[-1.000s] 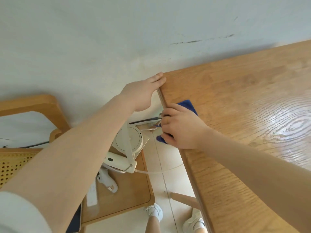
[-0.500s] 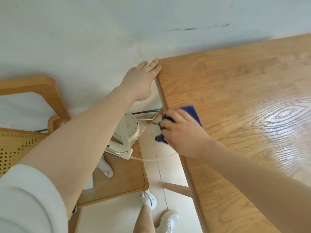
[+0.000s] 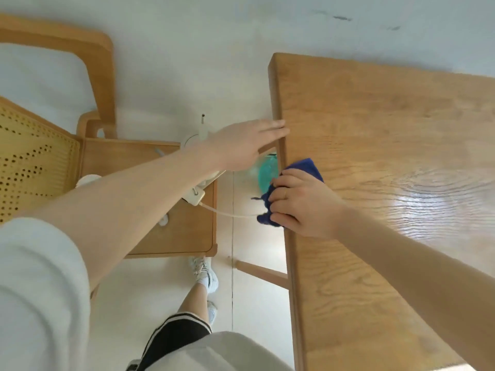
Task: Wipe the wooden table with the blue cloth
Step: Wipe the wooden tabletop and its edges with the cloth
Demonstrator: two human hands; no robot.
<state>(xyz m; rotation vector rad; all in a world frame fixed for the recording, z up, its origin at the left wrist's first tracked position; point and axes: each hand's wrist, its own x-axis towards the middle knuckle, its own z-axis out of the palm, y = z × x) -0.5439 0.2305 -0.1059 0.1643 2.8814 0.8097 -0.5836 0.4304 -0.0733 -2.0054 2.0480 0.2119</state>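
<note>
Right hand [image 3: 302, 203] of mine clamps the bunched dark blue cloth [image 3: 305, 168] against the left edge of the light wooden bench [image 3: 375, 162], fingers curled over it, ring on one finger. Part of the cloth lies on the bench top, part hangs off past the edge over the floor. Left hand [image 3: 246, 147] is flat, fingers straight and together, fingertips touching the same bench edge just beyond the cloth, holding nothing. Glare patch on the bench top to the right of my right hand. Below the edge, a teal round thing [image 3: 267, 172] shows between my hands, too blurred to tell what. Wooden chair with perforated cane back [image 3: 40, 167] stands left of the bench, its seat carrying a white round device [image 3: 198, 135] with a pale cable [image 3: 227, 213]. White sneaker [image 3: 205, 274] on the pale floor [image 3: 257, 303].
</note>
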